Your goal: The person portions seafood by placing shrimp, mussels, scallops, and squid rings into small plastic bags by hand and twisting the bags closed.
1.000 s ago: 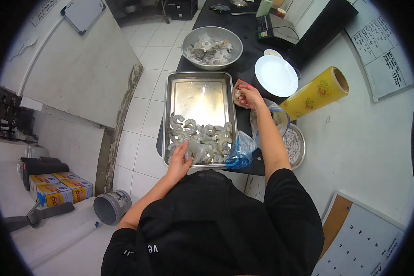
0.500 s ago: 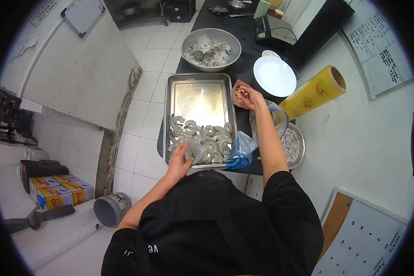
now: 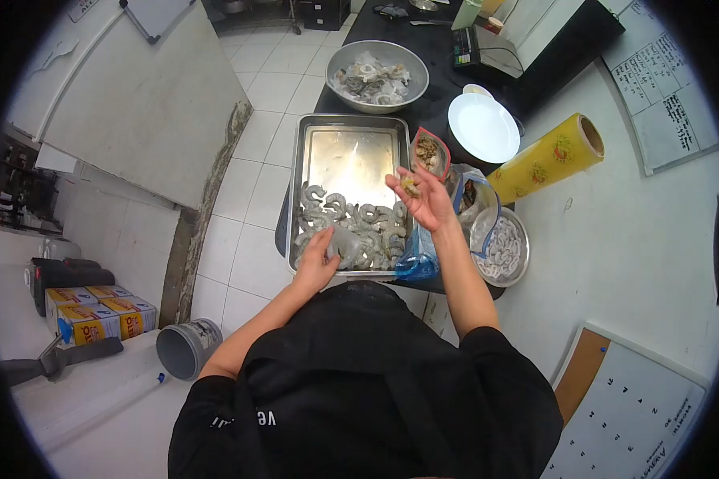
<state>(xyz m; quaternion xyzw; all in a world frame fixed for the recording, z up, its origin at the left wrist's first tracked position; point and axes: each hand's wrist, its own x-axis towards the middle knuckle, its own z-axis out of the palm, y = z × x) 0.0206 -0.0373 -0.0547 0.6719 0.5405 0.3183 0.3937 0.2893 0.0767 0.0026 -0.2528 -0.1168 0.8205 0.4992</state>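
Grey raw shrimp cover the near half of a metal tray. Over the tray's near left part, my left hand is closed on a small clear plastic bag. My right hand, palm up, holds a small yellowish-brown piece in its curled fingers at the tray's right edge. Just beyond that hand lies an open red-edged pouch with brown pieces inside. A blue plastic bag rests against the tray's near right corner.
A metal bowl of bagged seafood stands behind the tray. White plates, a scale and a yellow film roll are at the right. A clear bag stands beside a bowl of pale shrimp.
My right hand has come out of the red-edged pouch, moved toward the tray and turned palm up with a small piece. My left hand stays at the clear bag. The view has shifted slightly.
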